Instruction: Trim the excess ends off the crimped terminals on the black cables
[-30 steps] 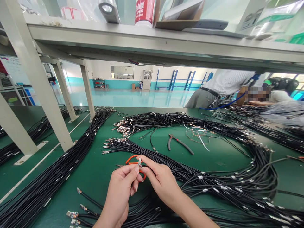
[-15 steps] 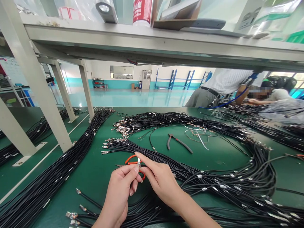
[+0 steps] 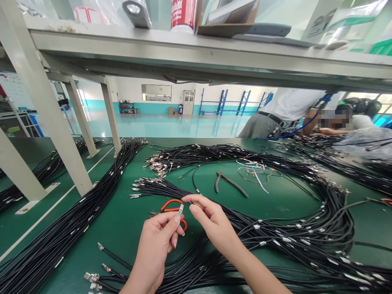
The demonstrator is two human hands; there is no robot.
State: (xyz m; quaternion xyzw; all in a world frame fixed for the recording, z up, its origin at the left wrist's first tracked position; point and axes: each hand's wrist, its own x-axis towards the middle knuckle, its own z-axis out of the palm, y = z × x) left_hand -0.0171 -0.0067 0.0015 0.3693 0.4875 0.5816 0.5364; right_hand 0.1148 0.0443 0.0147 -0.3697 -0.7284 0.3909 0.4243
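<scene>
Between the thumb and fingers of my left hand (image 3: 156,241) is a metal cable connector (image 3: 181,209), its silvery end pointing up. My right hand (image 3: 211,218) is just right of it, thumb and index finger a little apart, with nothing visible held. Orange-handled scissors (image 3: 171,204) lie on the green table behind my left hand, partly hidden by it. A bundle of black cables (image 3: 183,192) with metal ends passes behind my right hand. More cables (image 3: 114,258) with metal connectors lie below my hands.
Pliers (image 3: 231,184) with dark grips and loose wire scraps (image 3: 257,173) lie beyond my hands. A long cable bundle (image 3: 88,204) runs along the left, near white shelf posts (image 3: 65,134). A shelf (image 3: 196,49) spans overhead. Other people (image 3: 284,108) are at the back right.
My right hand has drawn back slightly to the right, away from the connector. More of the connector shows, tilted a little to the right. My left hand stays almost in place.
</scene>
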